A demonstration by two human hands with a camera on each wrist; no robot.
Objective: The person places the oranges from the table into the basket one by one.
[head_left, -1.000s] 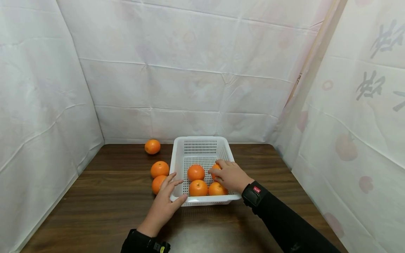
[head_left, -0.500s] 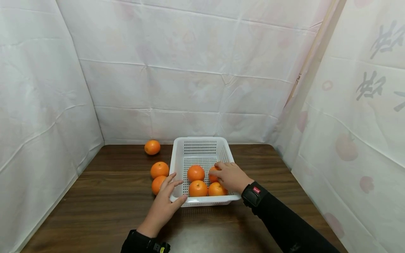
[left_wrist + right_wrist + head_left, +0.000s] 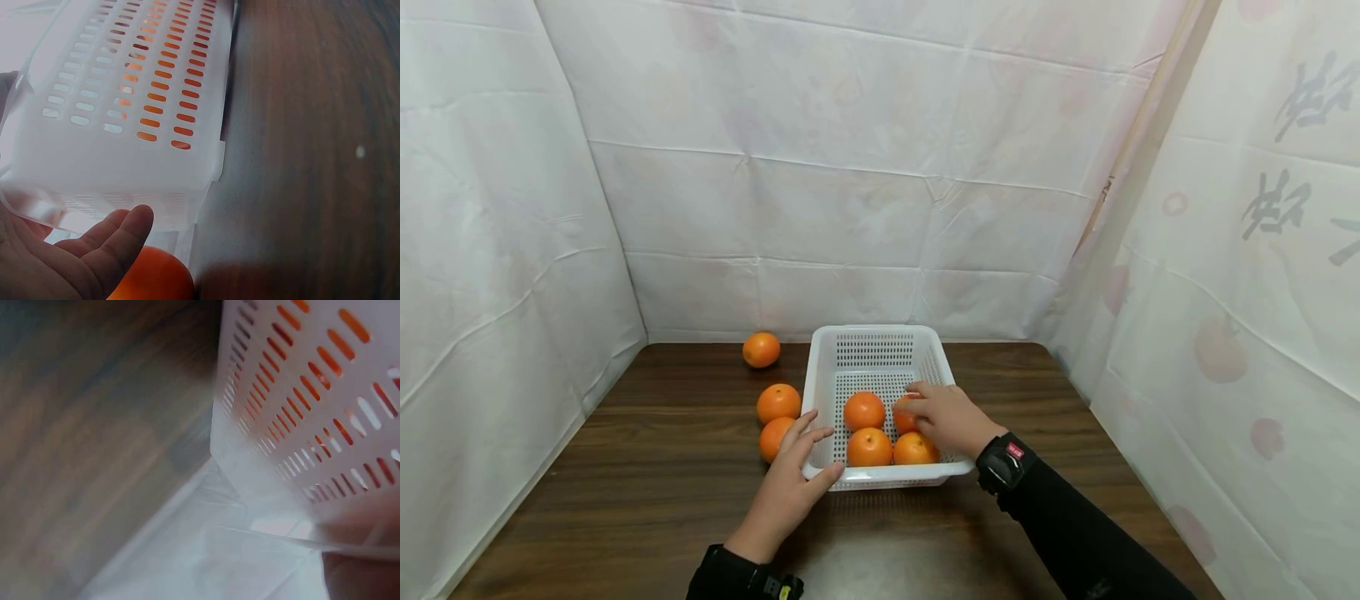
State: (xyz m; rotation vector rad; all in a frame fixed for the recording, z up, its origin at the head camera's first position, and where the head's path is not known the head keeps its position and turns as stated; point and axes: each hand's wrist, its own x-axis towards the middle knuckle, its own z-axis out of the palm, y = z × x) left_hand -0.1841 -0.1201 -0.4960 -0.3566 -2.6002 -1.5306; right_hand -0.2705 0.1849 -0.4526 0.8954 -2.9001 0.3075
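A white perforated plastic basket (image 3: pixel 874 333) stands on the table with several oranges in its near half. My left hand (image 3: pixel 786 492) holds the basket's near left corner, its thumb on the front rim. Outside the wall, some of its fingers (image 3: pixel 122 244) show in the left wrist view, close to an orange (image 3: pixel 153 278). My right hand (image 3: pixel 955 418) reaches over the basket's right rim. Its fingers grip an orange (image 3: pixel 904 420) inside, partly hidden by them. Beside and in front of that fruit lie a left orange (image 3: pixel 864 411), a front left orange (image 3: pixel 870 447) and a front right orange (image 3: pixel 916 448).
Left of the basket, a middle orange (image 3: pixel 778 403) and a near orange (image 3: pixel 775 438) lie close together, the latter partly behind my left hand. A far orange (image 3: pixel 762 349) sits near the table's back edge. White cloth (image 3: pixel 850 208) encloses the dark wooden table (image 3: pixel 625 467).
The orange under my right hand has shifted slightly left and toward me, and my right fingers have moved a little with it. My left hand and the basket stay in place.
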